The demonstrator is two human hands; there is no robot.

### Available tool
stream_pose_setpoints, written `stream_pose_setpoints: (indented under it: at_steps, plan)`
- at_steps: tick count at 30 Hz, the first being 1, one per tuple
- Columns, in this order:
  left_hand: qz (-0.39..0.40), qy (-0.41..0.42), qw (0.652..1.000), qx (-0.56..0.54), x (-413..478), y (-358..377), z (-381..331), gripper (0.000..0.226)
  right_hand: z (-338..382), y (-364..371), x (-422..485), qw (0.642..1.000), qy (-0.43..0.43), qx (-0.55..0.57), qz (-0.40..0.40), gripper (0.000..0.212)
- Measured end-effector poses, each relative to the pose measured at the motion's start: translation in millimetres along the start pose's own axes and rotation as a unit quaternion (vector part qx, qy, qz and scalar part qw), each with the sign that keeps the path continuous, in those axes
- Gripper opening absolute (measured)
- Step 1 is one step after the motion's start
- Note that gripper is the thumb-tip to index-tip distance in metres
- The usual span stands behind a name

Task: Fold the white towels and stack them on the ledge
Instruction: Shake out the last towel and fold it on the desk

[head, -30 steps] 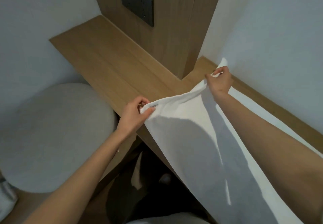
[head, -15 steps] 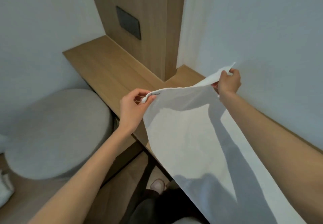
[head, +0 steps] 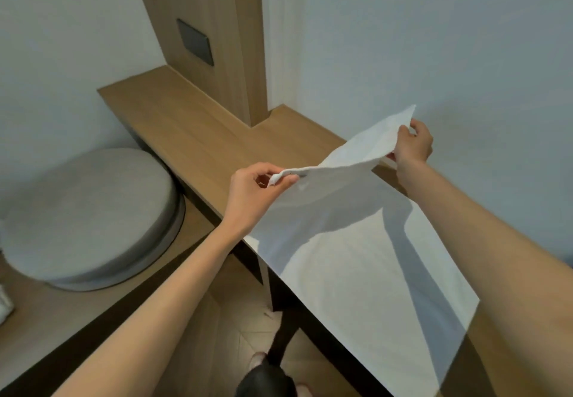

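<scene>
A white towel [head: 356, 257] hangs stretched between my two hands above the wooden ledge [head: 192, 136]. My left hand [head: 257, 192] pinches its near top corner between thumb and fingers. My right hand [head: 414, 145] pinches the far top corner, close to the wall. The cloth slopes down toward me and drapes over the ledge's front edge, hiding that part of the ledge. Its lower right end lies under my right forearm.
A wooden column with a dark wall panel [head: 195, 41] rises from the back of the ledge. A round grey cushioned stool [head: 90, 216] sits at the left on a lower wooden surface. White walls close in at left and right. Tiled floor shows below.
Both hands have lifted the towel's top edge higher and pulled it tauter. My right hand has moved up and right, toward the wall. The view has tilted upward.
</scene>
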State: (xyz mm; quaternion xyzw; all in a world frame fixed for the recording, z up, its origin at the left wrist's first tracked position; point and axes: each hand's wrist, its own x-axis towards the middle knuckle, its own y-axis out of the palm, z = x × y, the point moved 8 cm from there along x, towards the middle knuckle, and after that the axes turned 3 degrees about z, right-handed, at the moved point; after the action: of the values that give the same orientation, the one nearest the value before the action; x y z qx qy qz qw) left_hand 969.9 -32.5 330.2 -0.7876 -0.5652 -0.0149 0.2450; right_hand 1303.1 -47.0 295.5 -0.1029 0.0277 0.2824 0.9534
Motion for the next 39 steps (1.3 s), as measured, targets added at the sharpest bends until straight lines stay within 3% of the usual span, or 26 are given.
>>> stream_pose_setpoints:
  at_steps: [10, 18, 30, 36, 39]
  plan:
    - [0.056, 0.064, 0.995, -0.052, -59, 54, -45, 0.011, -19, -96, -22, 0.996, 0.006, -0.027, -0.081, 0.032]
    - [0.165, -0.001, 0.984, -0.069, -93, 110, -47, 0.008, -53, -161, -28, 0.994, 0.019, -0.05, -0.1, 0.033]
    - [0.279, -0.044, 0.959, 0.006, -185, 223, -46, 0.019, -151, -252, -34, 0.988, 0.041, -0.09, -0.12, 0.028]
    - [0.346, -0.095, 0.93, 0.073, -228, 268, -17, 0.021, -231, -274, -25, 0.976, 0.144, -0.142, -0.076, 0.015]
    - [0.348, -0.092, 0.927, 0.105, -238, 280, -10, 0.018, -247, -279, -17, 0.973, 0.166, -0.149, -0.063, 0.028]
